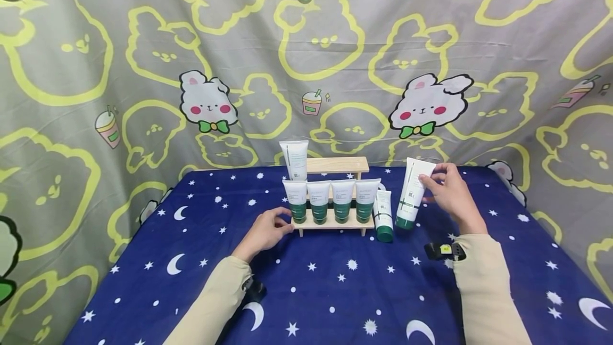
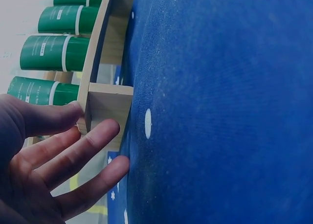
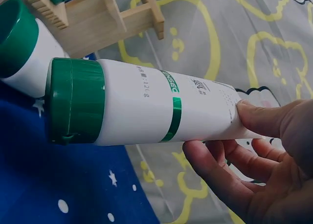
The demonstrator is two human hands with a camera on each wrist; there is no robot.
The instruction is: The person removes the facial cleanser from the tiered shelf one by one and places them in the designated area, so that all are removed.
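Note:
A white squeeze tube [image 1: 414, 191] with a green cap tilts in my right hand [image 1: 450, 193]; the thumb and fingers pinch its flat upper end, as the right wrist view shows up close. Beside it, another white tube with a green cap [image 1: 383, 214] stands at the right end of a tiered wooden rack [image 1: 335, 218]. My left hand [image 1: 269, 233] grips the rack's front left corner, thumb on the shelf edge [image 2: 87, 104] and the index fingertip hidden behind it. Several white-and-green tubes [image 1: 320, 201] stand cap down along the front shelf.
A taller white tube [image 1: 296, 159] stands at the left of the rack's upper tier [image 1: 337, 164]. Under everything lies a dark blue cloth [image 1: 311, 292] with moons and stars. A grey cartoon-print curtain [image 1: 268, 41] hangs right behind the table's far edge.

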